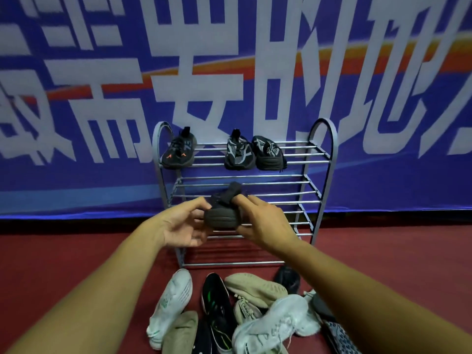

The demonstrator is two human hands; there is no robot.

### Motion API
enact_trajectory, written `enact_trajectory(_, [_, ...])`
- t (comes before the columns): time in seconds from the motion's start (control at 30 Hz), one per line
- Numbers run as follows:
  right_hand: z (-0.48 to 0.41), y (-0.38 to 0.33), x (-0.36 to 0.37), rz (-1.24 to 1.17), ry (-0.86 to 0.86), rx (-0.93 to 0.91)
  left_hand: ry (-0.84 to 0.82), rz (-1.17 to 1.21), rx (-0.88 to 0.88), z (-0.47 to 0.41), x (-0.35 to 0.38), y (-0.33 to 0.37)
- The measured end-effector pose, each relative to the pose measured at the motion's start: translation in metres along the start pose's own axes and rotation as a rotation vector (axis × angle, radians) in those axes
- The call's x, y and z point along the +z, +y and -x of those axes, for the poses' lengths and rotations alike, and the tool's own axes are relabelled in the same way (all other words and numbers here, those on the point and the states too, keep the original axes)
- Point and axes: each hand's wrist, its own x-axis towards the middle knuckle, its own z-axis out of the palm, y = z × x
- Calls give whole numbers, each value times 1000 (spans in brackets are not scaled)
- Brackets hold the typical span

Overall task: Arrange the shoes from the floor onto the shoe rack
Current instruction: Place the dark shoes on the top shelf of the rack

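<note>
A grey metal shoe rack [324, 159] stands against the wall with several barred shelves. On its top shelf sit a black shoe with orange marks [178, 152] at the left and a dark grey pair [254, 153] right of centre. I hold a dark grey shoe [222, 213] in front of the second shelf, toe toward me. My right hand [265, 223] grips its right side with fingers in the collar. My left hand [184, 223] touches its left side, fingers curled. A pile of shoes lies on the floor below: a white shoe [171, 305], a black and green shoe [217, 300], a beige shoe [255, 287], a white sneaker [275, 325].
A blue banner [76, 123] with large white characters covers the wall behind the rack. The floor [63, 256] is dark red. More shoes lie at the right of the pile, including a black one [287, 277] by the rack's foot and a patterned one [339, 335].
</note>
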Motion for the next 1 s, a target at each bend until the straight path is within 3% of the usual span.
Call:
enact_trajectory(0.3, [-2, -15, 15, -160, 16, 49, -129, 86, 159, 11, -21, -14])
enact_trajectory(0.7, [-19, -25, 19, -596, -2, 239, -175, 179, 269, 8, -42, -15])
enact_trajectory(1.0, [-35, -36, 22, -700, -29, 228, -155, 175, 312, 19, -56, -10])
